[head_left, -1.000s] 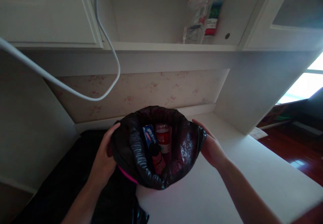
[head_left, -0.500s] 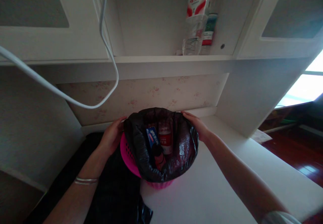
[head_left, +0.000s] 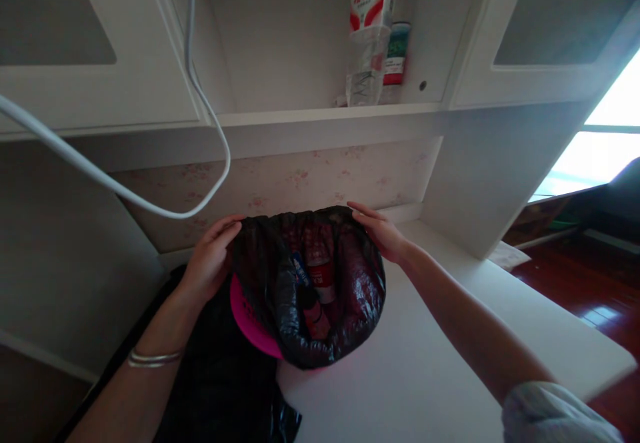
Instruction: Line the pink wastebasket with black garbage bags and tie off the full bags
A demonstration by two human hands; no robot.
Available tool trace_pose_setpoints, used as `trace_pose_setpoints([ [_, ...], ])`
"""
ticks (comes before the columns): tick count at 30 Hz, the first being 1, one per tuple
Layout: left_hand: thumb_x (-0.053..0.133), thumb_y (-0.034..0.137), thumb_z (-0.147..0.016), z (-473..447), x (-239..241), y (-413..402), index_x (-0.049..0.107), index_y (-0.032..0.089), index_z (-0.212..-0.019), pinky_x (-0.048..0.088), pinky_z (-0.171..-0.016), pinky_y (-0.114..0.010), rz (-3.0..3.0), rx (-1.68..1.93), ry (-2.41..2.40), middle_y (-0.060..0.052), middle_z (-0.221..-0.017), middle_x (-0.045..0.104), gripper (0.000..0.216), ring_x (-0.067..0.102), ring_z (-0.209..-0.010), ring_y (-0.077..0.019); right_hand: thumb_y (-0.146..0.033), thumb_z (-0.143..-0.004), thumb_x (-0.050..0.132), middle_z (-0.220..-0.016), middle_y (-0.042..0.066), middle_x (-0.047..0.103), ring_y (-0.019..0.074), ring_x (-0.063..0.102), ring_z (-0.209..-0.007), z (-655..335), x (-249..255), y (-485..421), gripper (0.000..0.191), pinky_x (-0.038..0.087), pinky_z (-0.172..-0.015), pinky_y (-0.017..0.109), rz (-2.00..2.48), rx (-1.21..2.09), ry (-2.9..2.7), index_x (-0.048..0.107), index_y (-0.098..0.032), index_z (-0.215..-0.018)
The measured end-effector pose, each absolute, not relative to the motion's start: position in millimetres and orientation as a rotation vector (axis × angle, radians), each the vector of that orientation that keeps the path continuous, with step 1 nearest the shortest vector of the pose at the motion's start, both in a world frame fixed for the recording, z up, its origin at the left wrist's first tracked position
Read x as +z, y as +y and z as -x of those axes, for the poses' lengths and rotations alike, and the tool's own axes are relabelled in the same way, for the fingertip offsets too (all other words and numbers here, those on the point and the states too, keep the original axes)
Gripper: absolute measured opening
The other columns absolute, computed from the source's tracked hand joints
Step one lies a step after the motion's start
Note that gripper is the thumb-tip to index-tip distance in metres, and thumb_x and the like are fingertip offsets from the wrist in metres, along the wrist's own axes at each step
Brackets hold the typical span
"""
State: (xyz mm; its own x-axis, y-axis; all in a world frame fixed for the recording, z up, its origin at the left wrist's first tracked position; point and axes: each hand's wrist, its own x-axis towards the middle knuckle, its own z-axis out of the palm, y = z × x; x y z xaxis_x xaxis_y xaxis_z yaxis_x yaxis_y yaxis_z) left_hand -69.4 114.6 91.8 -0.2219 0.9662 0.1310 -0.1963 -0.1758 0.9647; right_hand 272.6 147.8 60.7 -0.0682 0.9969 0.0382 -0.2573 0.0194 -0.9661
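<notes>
A pink plastic basket (head_left: pixel 249 320) lined with a black rubbish bag (head_left: pixel 357 296) stands at the left edge of a white desk (head_left: pixel 440 370). Inside the bag lie a red-labelled can (head_left: pixel 323 275), a blue packet (head_left: pixel 301 271) and a dark bottle (head_left: pixel 313 316). My left hand (head_left: pixel 210 260) grips the bag's rim on the left, fingers curled over it. On the far right side of the rim, my right hand (head_left: pixel 380 230) pinches the bag's edge.
A white cable (head_left: pixel 200 100) loops down from above on the left. On the shelf above stand a clear water bottle (head_left: pixel 367 43) and a second bottle (head_left: pixel 394 53). A black cloth (head_left: pixel 215 370) lies left of the desk. Red wooden floor (head_left: pixel 595 296) shows at right.
Both hands slid from the sides of the bag up to its far rim. The pink basket came into view under the bag.
</notes>
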Motion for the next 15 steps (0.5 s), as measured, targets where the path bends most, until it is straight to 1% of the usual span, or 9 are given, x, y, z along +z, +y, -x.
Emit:
trace_pose_setpoints([
  [2,0.086,0.034,-0.069,68,90,127,0.078,0.021,-0.103,0.051,-0.058,-0.022,-1.052,1.531,1.158,0.0,-0.083,0.075,0.037,0.067,-0.067,-0.0143,-0.034,-0.091,0.073,-0.118,0.004,0.081,0.0207,0.077,-0.1,-266,61,155,0.051,0.06,-0.102,0.04,0.989,1.356,-1.101,0.066,-0.031,-0.141],
  [4,0.085,0.031,-0.07,67,89,141,0.077,0.018,-0.1,0.049,-0.054,-0.023,-1.064,1.471,1.203,-0.003,-0.082,0.076,0.033,0.068,-0.064,-0.0152,-0.032,-0.087,0.078,-0.112,0.005,0.082,0.0225,0.077,-0.095,-258,63,165,0.05,0.061,-0.102,0.045,1.02,1.358,-1.147,0.069,-0.03,-0.137],
  [7,0.084,0.021,-0.066,65,92,159,0.077,0.015,-0.095,0.05,-0.056,-0.025,-1.096,1.435,1.229,-0.006,-0.078,0.076,0.031,0.069,-0.065,-0.0181,-0.022,-0.079,0.084,-0.105,0.005,0.082,0.0238,0.076,-0.092,-246,70,184,0.041,0.057,-0.106,0.051,1.042,1.327,-1.23,0.079,-0.027,-0.119],
  [9,0.082,0.017,-0.063,63,96,163,0.077,0.017,-0.096,0.05,-0.06,-0.023,-1.119,1.515,1.197,-0.003,-0.08,0.076,0.033,0.069,-0.069,-0.0167,-0.016,-0.075,0.082,-0.107,0.003,0.081,0.0223,0.074,-0.096,-241,75,194,0.037,0.052,-0.112,0.051,1.006,1.268,-1.265,0.081,-0.027,-0.11],
  [11,0.082,0.018,-0.062,62,101,157,0.076,0.02,-0.095,0.049,-0.063,-0.02,-1.137,1.632,1.133,0.001,-0.083,0.074,0.033,0.067,-0.073,-0.0136,-0.015,-0.073,0.081,-0.114,0.0,0.08,0.0205,0.072,-0.103,-240,80,196,0.04,0.049,-0.116,0.047,0.934,1.215,-1.282,0.08,-0.029,-0.11],
  [12,0.082,0.021,-0.062,61,102,150,0.075,0.021,-0.093,0.049,-0.065,-0.02,-1.143,1.678,1.098,0.002,-0.084,0.074,0.032,0.067,-0.075,-0.0127,-0.016,-0.072,0.08,-0.117,-0.001,0.079,0.0203,0.072,-0.105,-241,82,194,0.043,0.049,-0.116,0.046,0.896,1.203,-1.286,0.08,-0.03,-0.113],
  [15,0.085,0.026,-0.061,62,104,124,0.075,0.023,-0.091,0.051,-0.069,-0.02,-1.135,1.756,1.033,0.004,-0.086,0.073,0.032,0.067,-0.078,-0.0131,-0.024,-0.073,0.082,-0.118,-0.001,0.079,0.0223,0.073,-0.103,-250,84,178,0.053,0.055,-0.108,0.046,0.826,1.205,-1.274,0.076,-0.033,-0.124],
])
